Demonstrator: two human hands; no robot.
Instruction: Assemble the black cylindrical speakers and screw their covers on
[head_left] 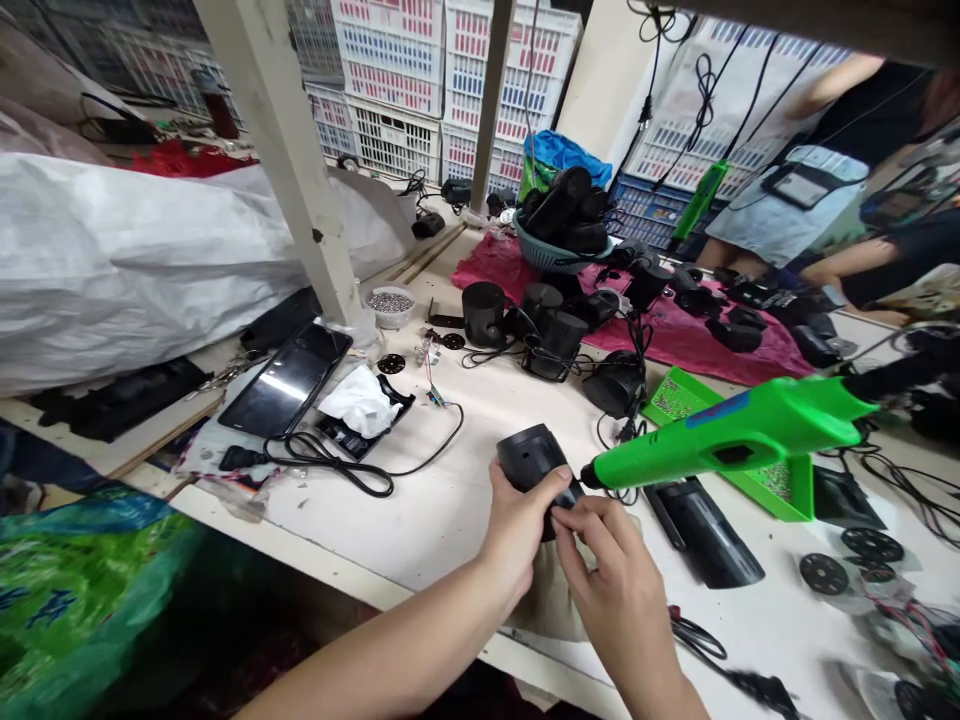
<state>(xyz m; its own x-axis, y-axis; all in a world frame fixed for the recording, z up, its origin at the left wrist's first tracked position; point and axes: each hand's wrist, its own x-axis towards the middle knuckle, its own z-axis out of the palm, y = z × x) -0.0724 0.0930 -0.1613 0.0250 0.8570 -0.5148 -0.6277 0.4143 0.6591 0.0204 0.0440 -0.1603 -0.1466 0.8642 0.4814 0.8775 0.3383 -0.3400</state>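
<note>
While gripping the black casing (529, 455) in the left hand (517, 520), with the thumb pressed along its near side, works at its lower end with the right hand (619, 560), thumb and fingers drawn together. Cannot tell whether holding a small part between those fingertips or only touching the casing. Judging by the rounded, closed-looking outer face, seems to have this piece partly put together; cannot confirm any fastening, with the lower end hidden behind the fingers. Looks far from finished across the table (427, 520) as a whole: at left, has an open shell (345, 438) under crumpled white paper (360, 400), with a small circuit board (436, 397) and a black cable (379, 487) outside any casing; at right, has a separate half-shell (716, 540) and loose fan discs (823, 574), apparently yet to be joined to anything. Has the casing between both hands, touching each, tilted, over the front part of the table, with the green screwdriver (720, 440) just beside it, untouched by either hand, and the green tray (801, 500) of small metal pieces farther to the right, out of contact with both hands
</note>
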